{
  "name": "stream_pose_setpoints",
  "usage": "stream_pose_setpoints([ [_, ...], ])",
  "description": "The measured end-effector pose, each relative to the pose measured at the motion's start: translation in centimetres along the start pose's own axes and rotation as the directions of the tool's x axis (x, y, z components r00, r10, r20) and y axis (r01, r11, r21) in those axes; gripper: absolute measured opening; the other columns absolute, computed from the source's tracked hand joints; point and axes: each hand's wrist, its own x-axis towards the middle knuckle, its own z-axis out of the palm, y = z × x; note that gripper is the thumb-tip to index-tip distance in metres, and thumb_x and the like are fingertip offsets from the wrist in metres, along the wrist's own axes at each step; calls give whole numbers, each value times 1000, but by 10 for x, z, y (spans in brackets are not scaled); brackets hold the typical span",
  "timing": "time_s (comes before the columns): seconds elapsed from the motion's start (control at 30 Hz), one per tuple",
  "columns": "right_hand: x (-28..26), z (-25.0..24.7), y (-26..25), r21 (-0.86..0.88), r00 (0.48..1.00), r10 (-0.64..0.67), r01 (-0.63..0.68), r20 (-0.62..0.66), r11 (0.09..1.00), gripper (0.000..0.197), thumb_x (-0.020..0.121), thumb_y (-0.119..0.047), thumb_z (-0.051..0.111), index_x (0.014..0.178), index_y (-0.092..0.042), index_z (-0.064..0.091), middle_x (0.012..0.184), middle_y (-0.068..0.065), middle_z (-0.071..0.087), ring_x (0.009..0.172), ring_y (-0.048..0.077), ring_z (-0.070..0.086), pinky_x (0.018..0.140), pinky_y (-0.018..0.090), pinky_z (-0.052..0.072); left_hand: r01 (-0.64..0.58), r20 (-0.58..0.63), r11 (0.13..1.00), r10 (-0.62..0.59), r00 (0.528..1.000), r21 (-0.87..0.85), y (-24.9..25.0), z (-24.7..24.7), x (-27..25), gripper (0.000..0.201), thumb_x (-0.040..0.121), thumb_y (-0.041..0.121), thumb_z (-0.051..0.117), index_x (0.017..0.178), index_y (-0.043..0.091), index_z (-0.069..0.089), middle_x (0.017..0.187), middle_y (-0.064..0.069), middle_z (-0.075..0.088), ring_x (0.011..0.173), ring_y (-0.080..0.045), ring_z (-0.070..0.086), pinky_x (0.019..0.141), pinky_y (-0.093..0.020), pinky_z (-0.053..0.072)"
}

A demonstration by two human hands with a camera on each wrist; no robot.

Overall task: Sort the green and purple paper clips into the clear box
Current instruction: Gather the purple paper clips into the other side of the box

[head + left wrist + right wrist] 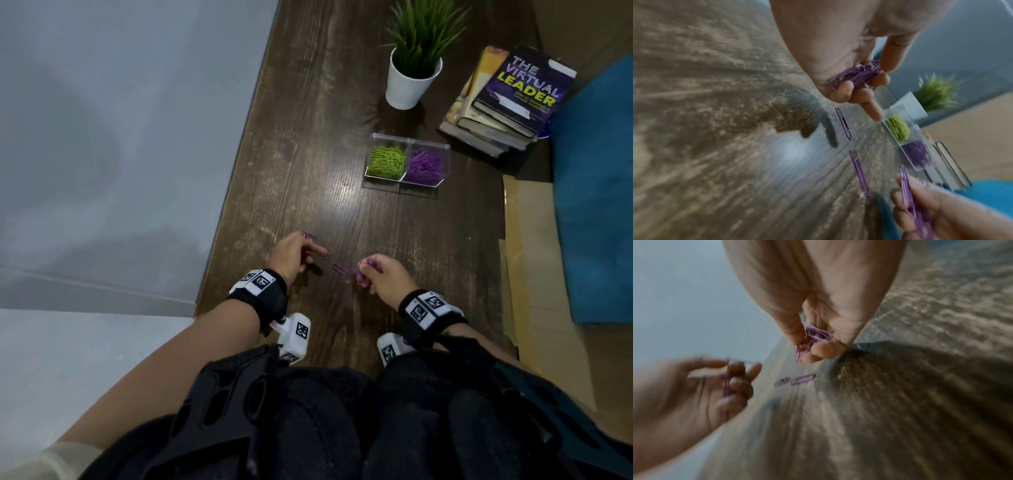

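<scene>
Paper clips are what's in play — purple ones, in both hands and on the long dark wood-grain table (pixel 308 144). That table is running up the frame with a grey wall beside it on the left. At the far right a blue cushioned seat (pixel 596 205) is edging in, and beside it a stack of books (pixel 503 102) is sitting, a dark purple cover on top. A white pot with a spiky green plant (pixel 411 75) is standing left of the books.

Nearer, well apart from the hands, the clear plastic two-compartment box (pixel 407 137) is resting on the table: green paper clips (pixel 385 161) are filling its left compartment, purple paper clips (pixel 424 166) its right.

Now the hands, working low and close together near the table's front edge. The left hand (pixel 291 255) is curling its fingers round a bunch of purple clips (pixel 855 74) against the palm, one finger reaching down toward the wood. The right hand (pixel 383 274) is gripping its own cluster of purple clips (pixel 363 269), fingers folded in tight.

Between the two hands, two loose purple clips are lying flat on the table — one (pixel 322 253) just beside the left fingertips, the other (pixel 342 271) just beside the right hand. A further small purple clip (pixel 308 235) is showing at the top of the left hand; whether it is pinched or lying on the wood, I can't tell.
</scene>
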Motion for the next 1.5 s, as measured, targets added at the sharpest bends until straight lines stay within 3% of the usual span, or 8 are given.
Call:
stream_pose_setpoints([
  [0.1, 1, -3, -8, 491, 990, 114, -141, 84, 860, 15, 97, -1, 44, 94, -4, 58, 71, 9, 54, 60, 18, 50, 50, 25, 37, -9, 0, 999, 9, 1000, -53, 0, -1, 1, 16, 88, 15, 44, 78, 11, 55, 66, -4, 65, 53, -13, 43, 44, -23, 30],
  [0.23, 6, -3, -14, 642, 953, 205, -303, 225, 704, 19, 98, -12, 41, 89, -7, 58, 69, 7, 51, 59, 18, 51, 53, 27, 40, -62, -51, 977, 74, 996, 206, -4, -2, 0, 30, 84, 44, 64, 66, 21, 56, 59, 3, 57, 51, -9, 48, 52, -22, 39],
  [0.43, 16, 12, -20, -77, 995, 100, -99, 14, 992, 26, 88, -36, 64, 94, -11, 60, 76, 2, 59, 66, 16, 57, 59, 27, 45, -185, 7, 669, 259, 966, 720, -4, -3, 2, 24, 98, 28, 43, 78, 16, 49, 71, -1, 52, 68, -20, 51, 58, -29, 35],
  [0.53, 14, 19, -23, -433, 999, -20, 1, -41, 901, 23, 87, -35, 66, 98, -16, 58, 90, -2, 61, 83, 15, 59, 73, 27, 48, -159, 14, 643, 225, 974, 749, -3, -4, 3, 18, 98, 27, 41, 106, 14, 52, 89, -3, 58, 80, -20, 56, 67, -28, 40],
  [0.67, 13, 25, -23, -638, 995, -98, 85, 15, 765, 22, 89, -33, 63, 103, -16, 57, 97, 1, 61, 90, 18, 59, 80, 32, 50, -199, 23, 646, 270, 963, 737, -2, -7, 10, 25, 96, 21, 38, 92, 6, 58, 90, -8, 59, 82, -23, 55, 69, -30, 38],
  [0.83, 11, 29, -28, -656, 995, -68, 95, 67, 748, 20, 94, -28, 56, 105, -10, 57, 98, 7, 61, 92, 23, 60, 78, 32, 46, -194, 63, 563, 244, 968, 803, 0, -5, 19, 33, 100, 30, 39, 75, 11, 48, 69, -2, 49, 66, -20, 48, 62, -30, 36],
  [1.07, 7, 16, -29, -561, 994, -55, 98, 93, 822, 14, 96, -27, 53, 96, -13, 57, 89, 1, 58, 82, 17, 57, 72, 28, 42, -358, 317, 120, 269, 910, 926, -1, 1, 29, 18, 98, 35, 42, 98, 18, 48, 87, -5, 62, 75, -25, 58, 63, -32, 44],
  [1.5, 51, -133, -63, -232, 995, -4, -19, -100, 972, 22, 98, -16, 48, 113, -15, 64, 112, -6, 62, 98, 14, 59, 74, 24, 44, -470, 491, -192, 78, 867, 861, -2, 9, 49, 16, 96, 21, 47, 109, 11, 45, 115, -11, 53, 98, -28, 56, 81, -36, 42],
])
